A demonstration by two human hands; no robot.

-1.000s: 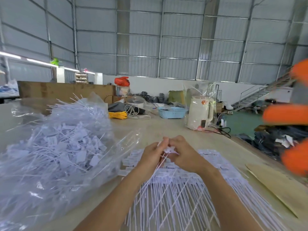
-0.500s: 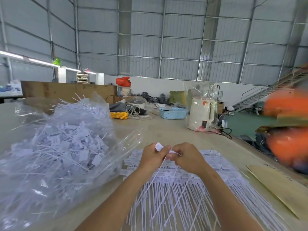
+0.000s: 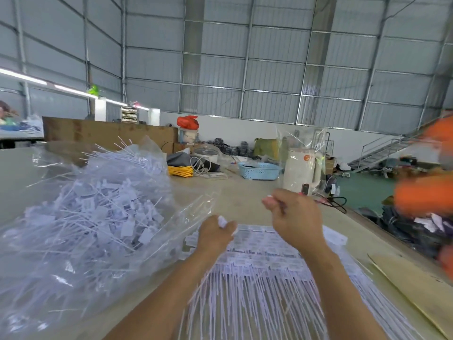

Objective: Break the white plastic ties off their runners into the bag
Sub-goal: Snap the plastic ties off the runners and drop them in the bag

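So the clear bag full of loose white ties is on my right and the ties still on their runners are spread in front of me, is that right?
Not quite. The head view shows the clear bag of loose white ties on your left, not your right. The ties still on their runners are spread in front of you, as you said.

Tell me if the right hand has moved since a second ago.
Yes. The right hand has lifted up and to the right, away from the left hand, toward the white kettle; before, both hands met over the ties.
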